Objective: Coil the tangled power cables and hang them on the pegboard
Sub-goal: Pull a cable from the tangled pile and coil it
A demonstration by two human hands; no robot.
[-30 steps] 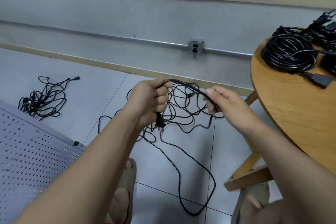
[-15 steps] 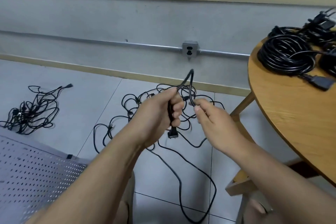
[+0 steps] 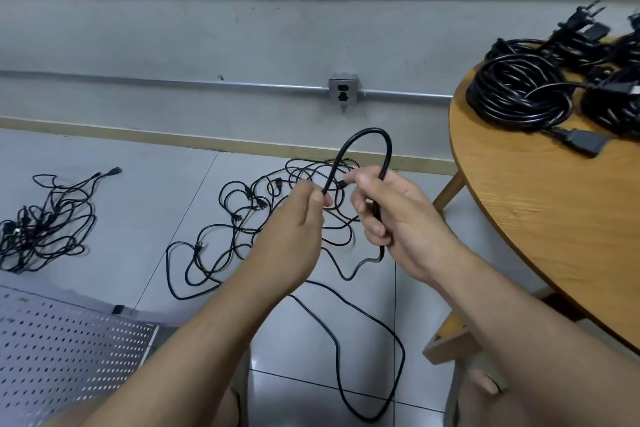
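Note:
A black power cable (image 3: 367,132) arches in a small loop between my hands. My left hand (image 3: 300,225) pinches one side of the loop between thumb and fingers. My right hand (image 3: 394,218) grips the other side with its fingers curled round it. From my right hand the cable drops to the floor and trails into a long loop (image 3: 381,333). A tangle of black cables (image 3: 270,204) lies on the tiles behind my hands. A perforated grey pegboard (image 3: 69,340) lies at the lower left.
A second tangle of cables (image 3: 45,222) lies on the floor at far left. The round wooden table (image 3: 540,218) at right carries coiled black cables (image 3: 519,90) with plugs. A wall socket (image 3: 343,94) sits on a metal conduit.
The loop has grown taller and wider above my hands. My right hand has closed round its side of the cable, lower down. The plug that hung below my left hand is out of sight.

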